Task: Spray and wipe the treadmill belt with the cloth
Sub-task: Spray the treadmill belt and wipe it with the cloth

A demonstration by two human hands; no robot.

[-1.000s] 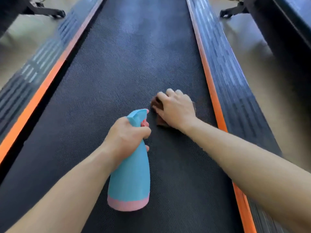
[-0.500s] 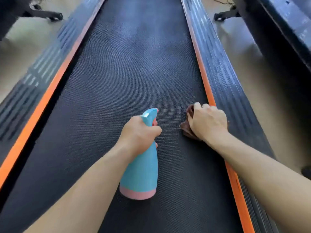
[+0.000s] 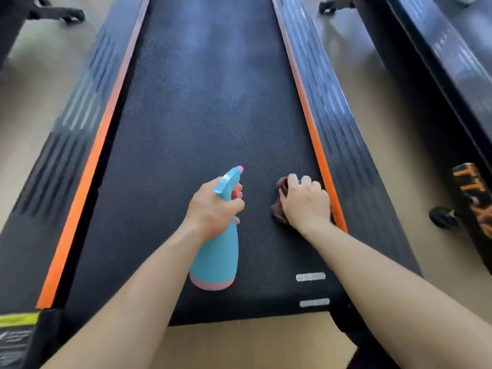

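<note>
Treadmill belt (image 3: 202, 115), dark and ribbed, runs away from me from its near end, where bare floor (image 3: 239, 344) shows below the edge and two pale dashes (image 3: 310, 276) mark the right corner. Just beyond them my left hand (image 3: 213, 206) is wrapped round the neck of a blue spray bottle (image 3: 215, 257) with a pink base. One finger is on the pink trigger (image 3: 236, 194) and the nozzle is aimed up the belt. Whether the bottle's base touches the belt I cannot tell.

To its right, my right hand (image 3: 306, 203) is bent over a bunched reddish-brown cloth (image 3: 278, 210), fingers curled into it, pressing it onto the belt right beside the right orange strip (image 3: 316, 145). The cloth sits at the belt's right edge, near the end closest to me.

Farther up, the middle of the belt carries a pale haze (image 3: 213, 49), which may be spray or only light; the blur leaves that open. A matching left orange strip (image 3: 87, 169) and a dark side rail (image 3: 61, 161) flank the left, and another machine (image 3: 439, 75) stands at far right.

My reading: wiping is in hand at the near right corner. I can make out no streaks or dirt, and the long stretch ahead most likely remains to be sprayed and wiped.
</note>
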